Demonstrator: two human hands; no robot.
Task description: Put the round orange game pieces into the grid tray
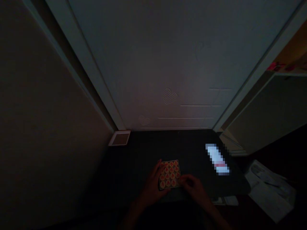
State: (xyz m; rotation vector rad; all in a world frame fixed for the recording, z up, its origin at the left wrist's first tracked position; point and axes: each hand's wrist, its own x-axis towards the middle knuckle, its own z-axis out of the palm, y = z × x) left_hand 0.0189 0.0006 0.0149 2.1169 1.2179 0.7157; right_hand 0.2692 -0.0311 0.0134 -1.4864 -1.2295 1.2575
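A small square tray (pixel 170 179) lies on the dark table in front of me, filled with rows of pale round pieces that carry red marks and look like Chinese chess pieces. My left hand (pixel 153 182) grips the tray from its left side, fingers along the far left corner and thumb by the near edge. At the tray's near right corner, my right hand (pixel 192 184) has its thumb and finger pinched on a round piece (pixel 179 181). The dim light hides the exact marks and part of that corner piece.
On the dark table (pixel 148 143) a shallow white-rimmed box (pixel 120 131) sits at the far left corner. A bright, blurred-out phone-like screen (pixel 217 159) lies at the right. A pale door panel (pixel 153 64) rises behind the table. Papers (pixel 271 191) lie below, right.
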